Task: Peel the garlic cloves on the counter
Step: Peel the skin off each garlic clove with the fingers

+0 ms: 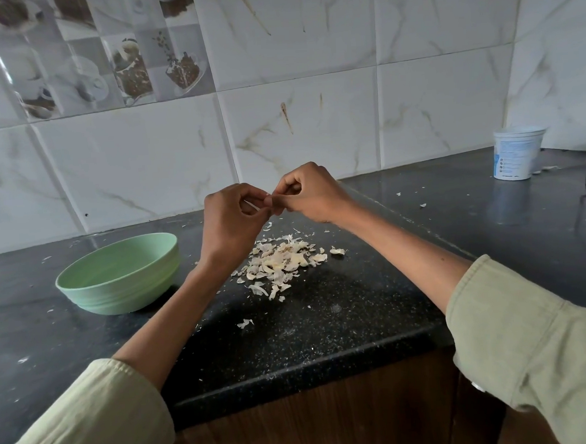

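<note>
Head view — clove (269, 202) pinched between fingertips (276, 199).

White marble-look wall tiles (308, 49) fill the upper frame, with printed cup tiles (103, 61) at upper left. A black speckled surface (325, 322) spans the middle; brown wood cabinet fronts (331, 425) sit below.

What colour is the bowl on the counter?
Pale mint green; the bowl shows clearly in the head view, left of the hands.
</note>
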